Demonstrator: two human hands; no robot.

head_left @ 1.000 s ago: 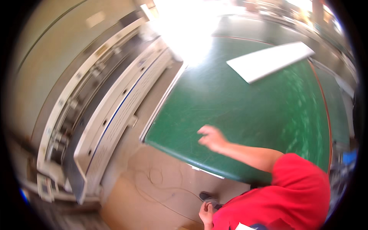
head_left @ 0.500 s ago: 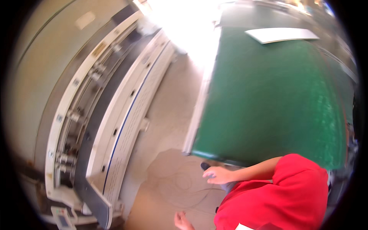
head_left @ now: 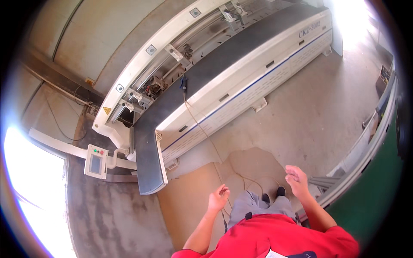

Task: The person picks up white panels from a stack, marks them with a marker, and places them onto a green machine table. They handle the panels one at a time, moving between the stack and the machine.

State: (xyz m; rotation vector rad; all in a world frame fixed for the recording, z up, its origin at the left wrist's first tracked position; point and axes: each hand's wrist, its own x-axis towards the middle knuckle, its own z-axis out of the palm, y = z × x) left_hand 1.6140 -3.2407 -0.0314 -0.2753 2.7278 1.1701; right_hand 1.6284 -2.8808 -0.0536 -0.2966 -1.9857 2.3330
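Note:
My left hand is raised in front of my body, its fingers loosely bent and nothing seen in it. My right hand hangs in the air near the metal frame at the right, fingers half curled and apart, also holding nothing. Neither hand touches anything. Ahead stands a long white machine with a dark worktop and a blue stripe along its front. A blue-handled air gun lies on that worktop, its thin hose running down to the floor.
A control panel with a screen and buttons sticks out on an arm at the machine's left end. Brown cardboard sheet covers part of the concrete floor. At the right edge runs a green conveyor belt with a metal rail.
My view has swung left, from the green belt to the white machine. The belt now sits at the right edge. Both hands are now raised before my body.

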